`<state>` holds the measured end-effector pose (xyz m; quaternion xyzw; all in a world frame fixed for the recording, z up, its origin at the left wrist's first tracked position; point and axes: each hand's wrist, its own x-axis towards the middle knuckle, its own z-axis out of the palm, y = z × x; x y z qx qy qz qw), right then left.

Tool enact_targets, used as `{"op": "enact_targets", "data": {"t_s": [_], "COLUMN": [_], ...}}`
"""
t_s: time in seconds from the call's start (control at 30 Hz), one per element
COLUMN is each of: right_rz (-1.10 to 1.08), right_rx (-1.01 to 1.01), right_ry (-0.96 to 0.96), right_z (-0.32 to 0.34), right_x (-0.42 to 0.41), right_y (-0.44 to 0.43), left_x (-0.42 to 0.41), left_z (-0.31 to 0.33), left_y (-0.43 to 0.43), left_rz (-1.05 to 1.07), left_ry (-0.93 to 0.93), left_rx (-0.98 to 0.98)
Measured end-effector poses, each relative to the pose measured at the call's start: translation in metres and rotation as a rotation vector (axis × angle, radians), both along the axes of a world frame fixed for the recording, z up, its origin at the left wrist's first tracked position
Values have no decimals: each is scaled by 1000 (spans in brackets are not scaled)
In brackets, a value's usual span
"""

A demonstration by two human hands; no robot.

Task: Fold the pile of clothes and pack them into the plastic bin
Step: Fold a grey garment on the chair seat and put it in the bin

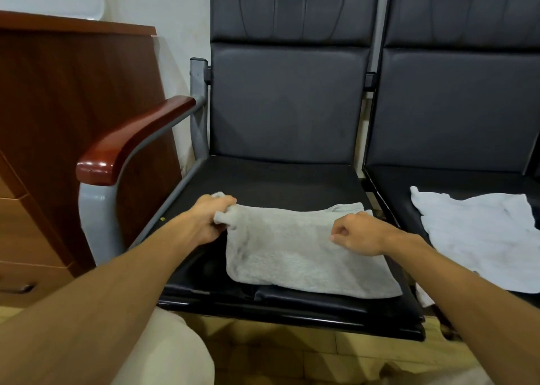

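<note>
The black chair (286, 107) fills the middle of the view, with its padded back upright and its flat seat facing the person. A second chair (461, 107) of the same make stands to the right of the black chair, the two joined side by side. A wooden cabinet (73, 121) with drawers stands to the left of the black chair, close beside its frame. Tiled floor (292, 355) shows below the front edge of the black chair.

A white garment (479, 238) lies spread out and rumpled on the seat of the second chair, to the right of the black chair. A grey towel (298, 256) lies on the seat of the black chair, towards its front and right, folded over itself into a rough rectangle. A reddish wooden armrest (128, 139) on a grey metal frame runs along the left side of the black chair.

The left hand (209, 221) is over the left part of the black chair's seat, its fingers curled round the bunched far left corner of the grey towel. The right hand (356, 234) is over the right part of the seat, fingers curled in, with thumb and forefinger pinching the towel's upper layer.
</note>
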<state>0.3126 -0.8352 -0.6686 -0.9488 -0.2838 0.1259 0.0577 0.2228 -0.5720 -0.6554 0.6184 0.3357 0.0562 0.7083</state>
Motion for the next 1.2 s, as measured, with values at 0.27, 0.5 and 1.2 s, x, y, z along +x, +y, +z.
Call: {"op": "enact_targets", "data": {"t_s": [0.27,0.5,1.2], "right_rz": [-240,-289,-353], "right_rx": [197,218,142], "right_ry": [-59,-33,126], "right_z": [11,10,13], "right_x": [8,14,-2], "right_y": [-70,-95,-49], "left_x": [37,70,15], "left_z": [10,-11,-40], "left_y": [-82,-157,-102], "left_rz": [-144,-439,-1190], "left_ry": [-173,-166,106], "left_rx": [-10,335,1258]}}
